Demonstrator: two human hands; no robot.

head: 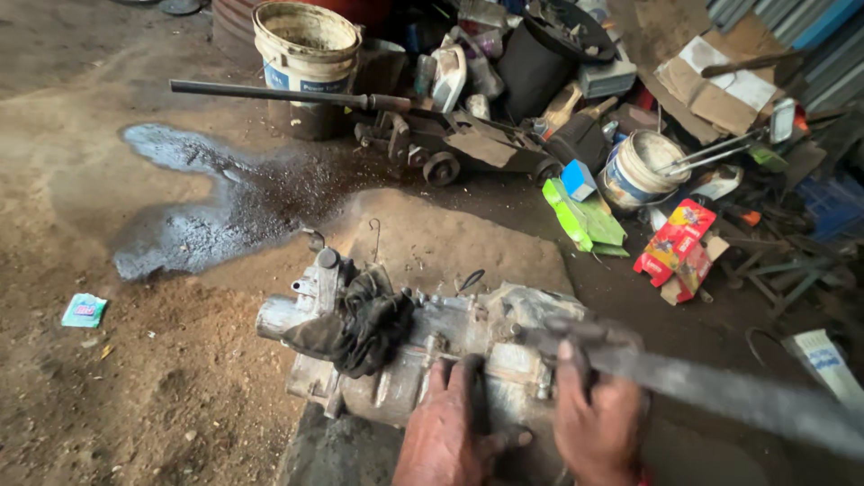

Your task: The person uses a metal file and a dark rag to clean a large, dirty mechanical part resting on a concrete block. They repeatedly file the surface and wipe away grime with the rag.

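- Gearbox (423,346), grimy metal casing, lies on its side on the dirt floor (162,396); it serves as the landmark here.
- Left hand (445,432) rests on the near side of the gearbox, fingers (454,378) spread fairly flat against the casing, wrapped around nothing, just pressing.
- Right hand (598,423) sits at the right end of the gearbox, fingers (571,364) curled shut around a long flat metal bar (720,391) that runs out to the right, away from the gearbox.
- The bar tip seems to meet the gearbox top near the right hand; the exact contact point is blurred, so I cannot tell.
- Black rag (360,328) is draped over the left part of the gearbox, touching it.
- Risk: the bar could slip off the greasy casing if pushed hard, and the left hand lies just beside it, so knuckles could get hit.
- Risk: the gearbox sits on loose dirt, so it may roll or shift under leverage.
- Risk: the dark wet puddle (207,207) behind and left of the gearbox is a slip hazard.
- Floor jack (450,144) with a long handle is behind the gearbox, well apart.
- White bucket (306,45) is behind the gearbox, past the jack.
- Red box (675,238) and green packaging (580,216) lie behind and right of the gearbox, among clutter.
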